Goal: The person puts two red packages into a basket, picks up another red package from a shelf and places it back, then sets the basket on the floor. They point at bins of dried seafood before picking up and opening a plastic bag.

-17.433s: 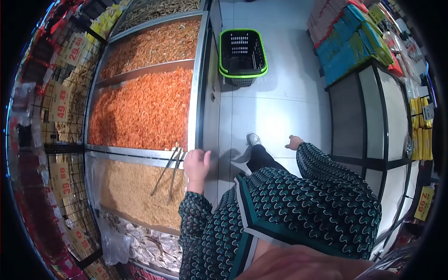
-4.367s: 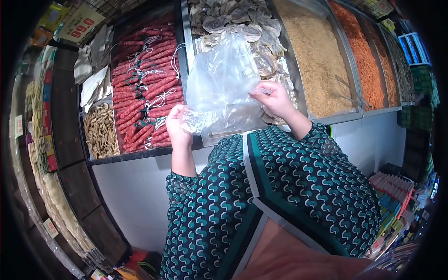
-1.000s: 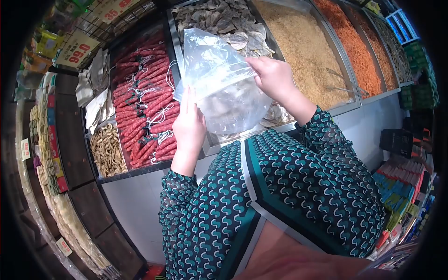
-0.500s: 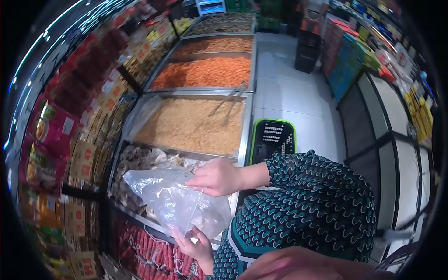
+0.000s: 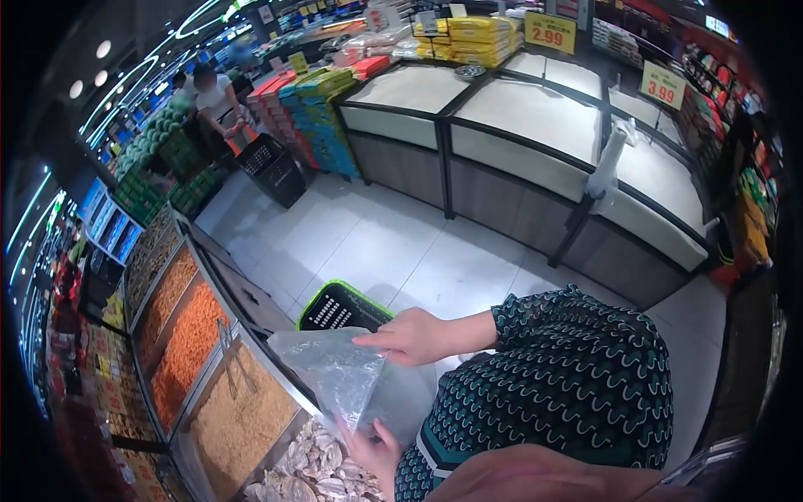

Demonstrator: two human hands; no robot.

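Risks, judged from this frame:
- The plastic bag (image 5: 335, 376) is thin, crumpled and looks empty. It hangs in the air over the near edge of the bin row, just near of the basket (image 5: 339, 308). Its mouth does not look open, so the film may cling together and the fingers slide on it.
- The right hand (image 5: 410, 336) has its grip pinched on the bag's upper edge. The left hand (image 5: 376, 448) has its grip closed on the lower end, partly hidden behind the film. If the two pull apart too hard, the bag could tear or slip out of one hand.
- The view points out at the aisle, not at the hands, so a fumble is more likely. A dropped bag would land in the dried fish bin (image 5: 309, 464) or on the floor.
- The basket sits on the floor close to the person, so it is a trip risk on a step back.

Counts:
- plastic bag: 1
- the person's hands: 2, both on the bag
- basket on the floor close by: 1
- open bins in the left row: at least 4; farther ones are too small to tell
- tongs (image 5: 227, 360): 1 pair, lying on the bins
- other person (image 5: 213, 96): 1, far left, well apart
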